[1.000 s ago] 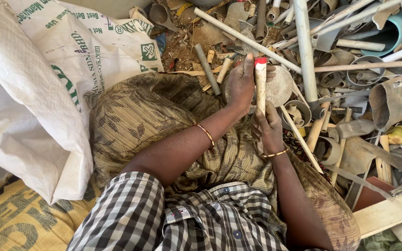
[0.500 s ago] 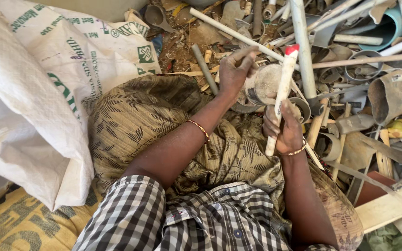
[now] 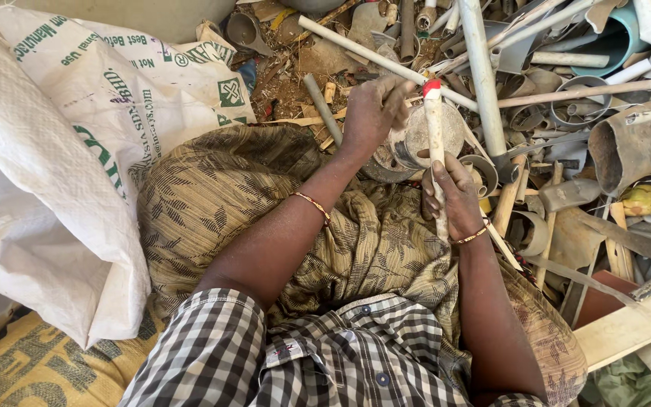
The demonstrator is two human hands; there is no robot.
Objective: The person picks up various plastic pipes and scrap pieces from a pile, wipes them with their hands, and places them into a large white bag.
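My right hand (image 3: 455, 192) grips a short dirty-white plastic pipe with a red end cap (image 3: 435, 139), holding it upright over my lap. My left hand (image 3: 374, 113) reaches forward into the scrap heap, its fingers curled on a round, dusty pipe fitting (image 3: 423, 136) beside the pipe's red tip. Both wrists carry thin gold bangles. A brown patterned cloth (image 3: 265, 203) covers my knees under both arms.
A big white woven sack (image 3: 62, 166) bulges at the left. A heap of cut pipes, bends and fittings (image 3: 566, 98) fills the top and right, with a long white pipe (image 3: 480, 68) standing through it. A pale wooden plank (image 3: 627, 328) lies at lower right.
The right hand swung the red-capped pipe from a tilt back to upright and drew it slightly nearer. The left hand moved off the pipe and reached forward onto the round fitting.
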